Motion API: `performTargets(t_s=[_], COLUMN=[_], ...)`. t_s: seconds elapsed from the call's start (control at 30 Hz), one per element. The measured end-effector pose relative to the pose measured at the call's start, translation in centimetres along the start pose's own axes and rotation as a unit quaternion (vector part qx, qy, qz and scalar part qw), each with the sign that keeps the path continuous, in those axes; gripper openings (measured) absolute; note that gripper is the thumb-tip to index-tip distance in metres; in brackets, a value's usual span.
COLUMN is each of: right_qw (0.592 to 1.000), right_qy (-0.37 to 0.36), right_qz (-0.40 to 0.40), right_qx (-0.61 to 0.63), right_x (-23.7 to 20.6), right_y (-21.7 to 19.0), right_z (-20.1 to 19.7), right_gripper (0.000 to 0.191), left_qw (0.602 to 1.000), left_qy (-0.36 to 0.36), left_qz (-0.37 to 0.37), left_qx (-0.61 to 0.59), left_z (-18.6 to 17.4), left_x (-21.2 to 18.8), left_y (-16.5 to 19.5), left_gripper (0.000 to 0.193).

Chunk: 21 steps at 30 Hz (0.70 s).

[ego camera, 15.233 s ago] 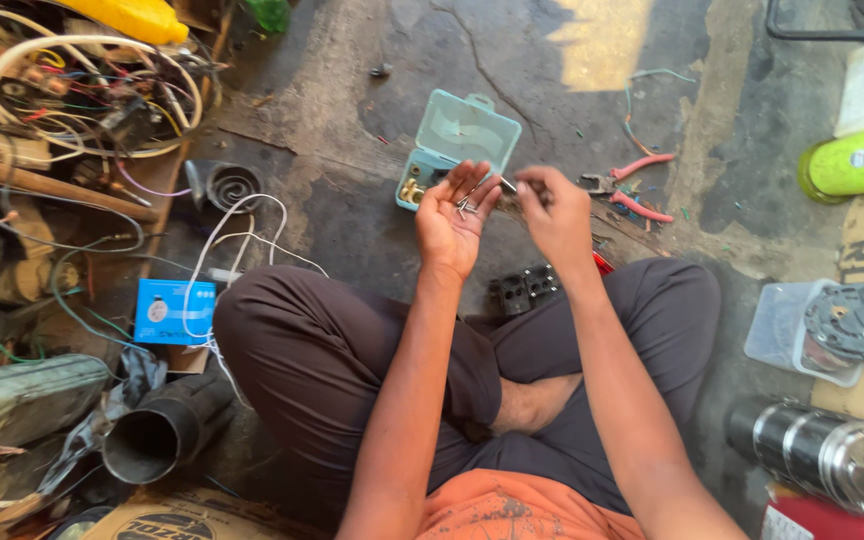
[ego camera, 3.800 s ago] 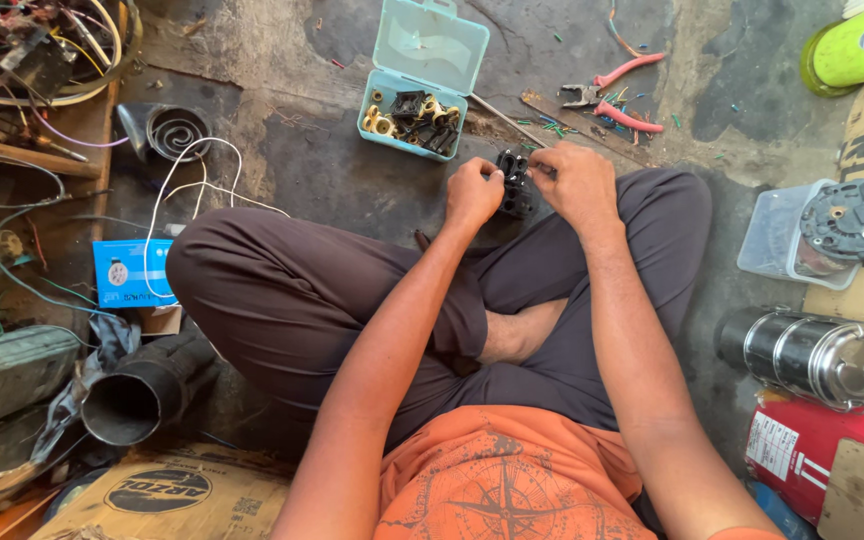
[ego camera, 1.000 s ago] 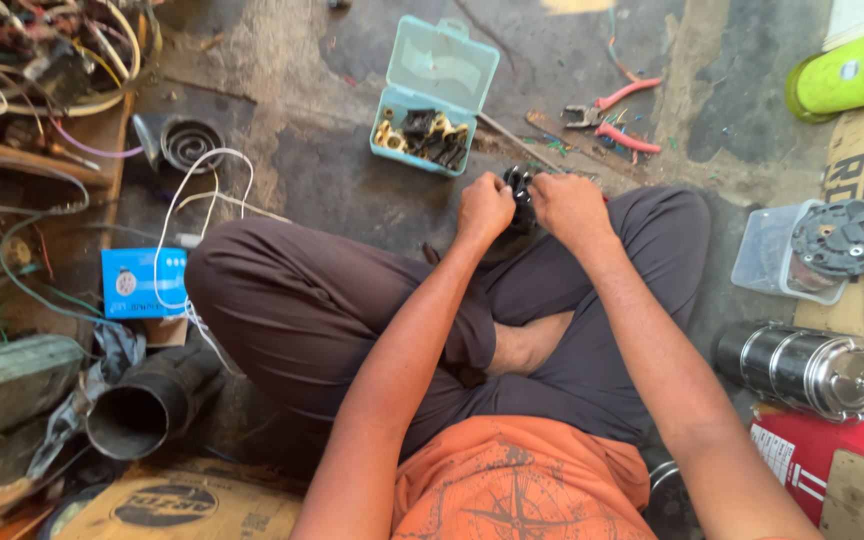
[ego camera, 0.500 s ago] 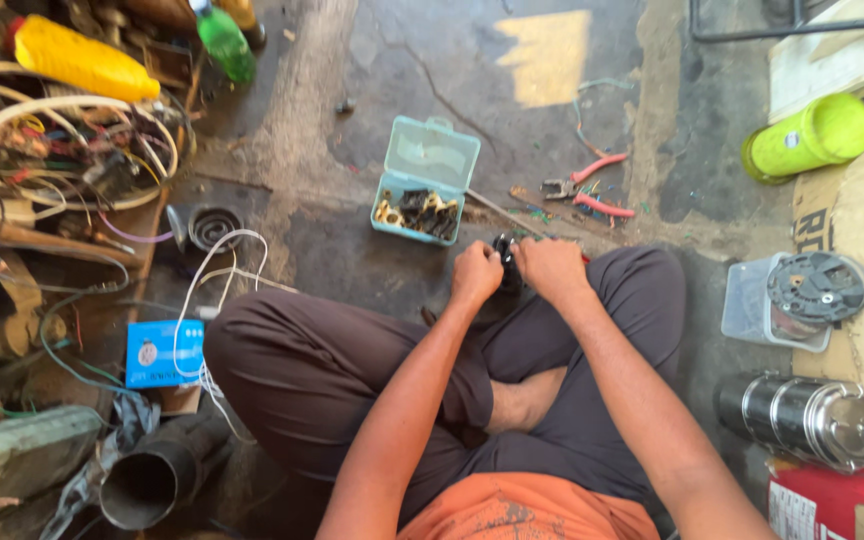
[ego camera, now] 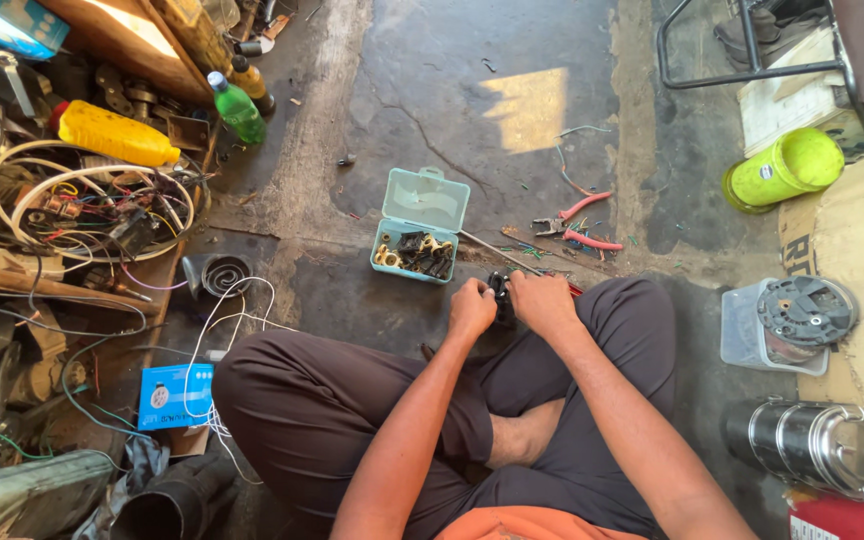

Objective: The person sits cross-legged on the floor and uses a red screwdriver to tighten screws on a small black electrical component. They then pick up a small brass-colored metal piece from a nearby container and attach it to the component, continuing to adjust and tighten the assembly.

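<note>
At the far left, a yellow bottle (ego camera: 114, 135) and a green bottle (ego camera: 238, 108) lie beside a tangle of wires (ego camera: 92, 205). Nearer, a blue box (ego camera: 174, 395) sits on the floor with white cable running from it.

Near the centre, an open pale-green plastic case (ego camera: 422, 225) rests on the concrete floor (ego camera: 432, 90); its tray holds small brass and black parts. The lid stands raised at the far side.

Just right of and nearer than the case, the left hand (ego camera: 472, 308) is clenched on the left side of a small black part (ego camera: 499, 293). The right hand (ego camera: 542, 300) grasps the same part from the right. The part sits between both hands, above the person's crossed legs, mostly hidden by the fingers.

Beyond the right hand, red-handled pliers (ego camera: 577, 225) lie on the floor amid wire scraps.

At the far right, a lime-green jug (ego camera: 784, 170) lies on its side. Nearer, a clear tub (ego camera: 752, 335) carries a round dark motor part (ego camera: 807, 310). Nearest, a steel container (ego camera: 817, 448) lies on the floor.
</note>
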State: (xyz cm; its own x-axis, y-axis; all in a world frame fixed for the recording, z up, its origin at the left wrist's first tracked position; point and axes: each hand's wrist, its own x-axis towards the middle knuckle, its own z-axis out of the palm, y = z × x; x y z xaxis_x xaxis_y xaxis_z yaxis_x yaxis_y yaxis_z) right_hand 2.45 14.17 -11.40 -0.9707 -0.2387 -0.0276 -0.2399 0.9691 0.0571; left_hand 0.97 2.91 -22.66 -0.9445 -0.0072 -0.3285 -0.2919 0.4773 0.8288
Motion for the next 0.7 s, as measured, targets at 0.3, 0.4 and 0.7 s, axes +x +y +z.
performTargets(t_s=[0.3, 0.4, 0.7], right_qw=[0.998, 0.997, 0.999], right_qy=[0.062, 0.064, 0.038], right_qz=[-0.004, -0.029, 0.020], right_qx=[0.015, 0.005, 0.018], right_x=[-0.4, -0.4, 0.0], right_y=[-0.1, -0.1, 0.0], right_z=[-0.6, -0.4, 0.2], right_gripper=[0.021, 0.016, 0.033], left_qw=[1.000, 1.000, 1.000], left_qy=[-0.003, 0.002, 0.017], left_qz=[-0.001, 0.016, 0.012], left_qx=[-0.004, -0.003, -0.004], left_z=[0.2, 0.4, 0.3], left_x=[0.3, 0.3, 0.4], left_y=[-0.2, -0.4, -0.6], left_gripper=[0.026, 0.025, 0.024])
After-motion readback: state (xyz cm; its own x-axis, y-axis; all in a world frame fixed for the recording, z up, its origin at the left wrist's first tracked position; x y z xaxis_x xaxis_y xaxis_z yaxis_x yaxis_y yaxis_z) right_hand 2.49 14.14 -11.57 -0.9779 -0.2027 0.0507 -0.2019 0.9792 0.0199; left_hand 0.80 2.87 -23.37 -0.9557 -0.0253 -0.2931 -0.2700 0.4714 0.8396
